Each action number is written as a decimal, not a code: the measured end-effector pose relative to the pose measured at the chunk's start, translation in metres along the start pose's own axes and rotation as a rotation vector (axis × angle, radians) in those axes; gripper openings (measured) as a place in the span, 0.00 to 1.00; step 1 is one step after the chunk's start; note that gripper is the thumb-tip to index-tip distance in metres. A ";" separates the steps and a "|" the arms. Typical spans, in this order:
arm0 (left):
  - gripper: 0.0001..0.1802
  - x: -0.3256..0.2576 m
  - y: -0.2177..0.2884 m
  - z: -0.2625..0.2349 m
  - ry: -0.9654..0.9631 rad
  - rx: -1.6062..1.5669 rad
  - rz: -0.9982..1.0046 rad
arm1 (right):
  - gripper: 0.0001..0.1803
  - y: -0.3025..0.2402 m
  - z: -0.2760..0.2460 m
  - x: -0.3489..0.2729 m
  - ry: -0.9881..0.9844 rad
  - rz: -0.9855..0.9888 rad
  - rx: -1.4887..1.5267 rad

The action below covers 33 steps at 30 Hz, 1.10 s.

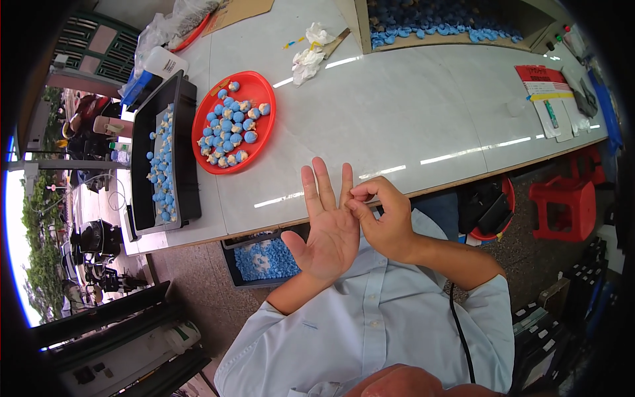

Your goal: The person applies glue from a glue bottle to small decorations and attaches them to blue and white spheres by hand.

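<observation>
My left hand (327,241) is held up near the table's front edge, palm showing, fingers stretched and apart, with nothing on the palm. Against its outer side, my right hand (385,221) has thumb and forefinger closed in a pinch at a finger of the left hand. The left little finger is mostly hidden there, and whether anything small sits in the pinch cannot be made out. Beyond the hands lies a red round tray (270,135) with many blue balls (227,124) bearing cream-coloured bits. Left of it, a black crate (188,126) holds similar balls.
The pale table (390,119) carries crumpled tissues (307,64), a white bottle (165,63) and a red-and-white packet (542,83). A box of blue pieces (443,33) stands at the back. Below are another bin (235,268) of blue pieces and a red stool (564,202).
</observation>
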<state>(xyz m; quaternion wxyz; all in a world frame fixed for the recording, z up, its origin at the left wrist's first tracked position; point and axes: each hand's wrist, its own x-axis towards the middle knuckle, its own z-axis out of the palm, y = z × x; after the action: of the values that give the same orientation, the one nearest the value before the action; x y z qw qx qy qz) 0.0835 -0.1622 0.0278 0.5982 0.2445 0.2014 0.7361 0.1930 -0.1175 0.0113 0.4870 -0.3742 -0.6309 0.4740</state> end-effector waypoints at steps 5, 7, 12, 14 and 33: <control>0.60 0.001 0.001 0.002 0.007 -0.043 0.005 | 0.11 0.000 0.000 0.003 0.041 -0.066 -0.038; 0.60 0.001 0.001 0.002 0.004 -0.038 0.008 | 0.12 0.004 0.000 0.000 0.015 -0.070 -0.022; 0.60 0.002 0.000 0.005 0.005 -0.058 0.028 | 0.13 -0.001 0.002 0.004 0.078 -0.087 -0.005; 0.61 0.002 0.000 0.007 0.002 -0.018 0.033 | 0.13 -0.002 0.002 0.004 0.095 -0.087 -0.001; 0.60 0.004 -0.001 0.006 0.005 -0.044 0.045 | 0.15 0.001 0.007 0.005 0.121 -0.091 0.030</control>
<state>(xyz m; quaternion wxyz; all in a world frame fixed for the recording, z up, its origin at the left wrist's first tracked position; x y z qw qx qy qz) 0.0868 -0.1579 0.0328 0.5861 0.2337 0.1811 0.7543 0.1852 -0.1140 0.0108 0.5506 -0.3659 -0.6096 0.4374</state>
